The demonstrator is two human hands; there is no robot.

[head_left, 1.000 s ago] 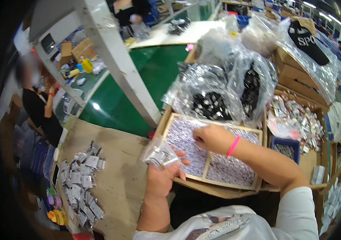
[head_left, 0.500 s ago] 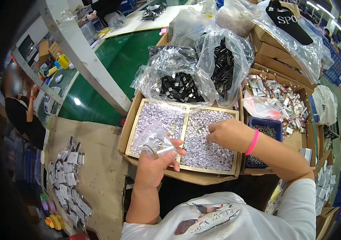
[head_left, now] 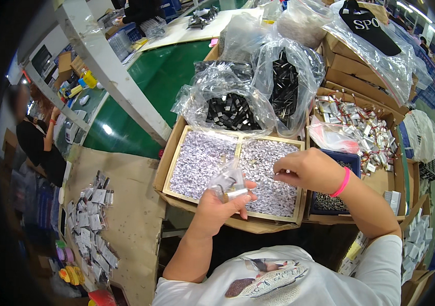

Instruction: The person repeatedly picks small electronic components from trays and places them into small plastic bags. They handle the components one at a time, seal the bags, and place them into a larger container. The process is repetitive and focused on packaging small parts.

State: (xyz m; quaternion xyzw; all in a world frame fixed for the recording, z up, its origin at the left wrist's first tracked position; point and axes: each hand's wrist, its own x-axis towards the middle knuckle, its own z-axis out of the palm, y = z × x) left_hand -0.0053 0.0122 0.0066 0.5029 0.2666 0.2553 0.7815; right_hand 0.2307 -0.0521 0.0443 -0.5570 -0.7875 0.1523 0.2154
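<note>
My left hand [head_left: 216,208] is closed on a small clear plastic bag [head_left: 226,179] with a silver block and a dark wire in it. The bag is over the middle of a wooden two-part tray [head_left: 273,218]. Both halves of the tray hold a layer of small whitish pieces [head_left: 201,155]. Above the right half hovers my right hand [head_left: 309,171], a pink band [head_left: 341,182] round its wrist. Its fingertips are pinched together, and whatever sits between them is too small to make out.
Behind the tray stand clear bags of black USB plugs [head_left: 232,111] and thin black parts [head_left: 285,86]. To the right are a blue bin [head_left: 356,162] of small metal parts and a carton of silver wired blocks [head_left: 375,132]. Filled packets [head_left: 92,219] lie left; a person [head_left: 41,145] stands beyond.
My left hand has moved right with the bag, toward the tray's divider. The right hand has shifted slightly right, its fingers still drawn together.
</note>
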